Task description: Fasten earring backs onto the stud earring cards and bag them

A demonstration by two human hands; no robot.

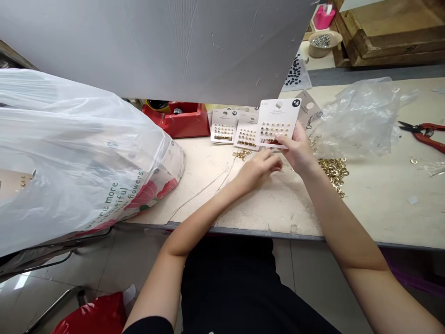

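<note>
My right hand [298,147] grips a white earring card [278,113] by its lower right edge, thumb across the front. Rows of small studs line the card, with a black "4" mark in its top corner. Just below it, my left hand [259,169] is over the table, fingers loosely bent and apart, slightly blurred; nothing shows in them. Two similar cards, a left one [223,125] and a middle one [247,130], lean behind. A small pile of gold pieces [242,153] lies before them. Beside my right wrist is a larger heap of gold hoops [333,174].
A full plastic bag [86,153] takes up the left side, near a red tape dispenser [184,121]. A grey panel [156,46] rises at the back. To the right are a clear bag [361,116], red-handled pliers [429,134], a bowl of metal bits [321,44] and wooden trays [392,41].
</note>
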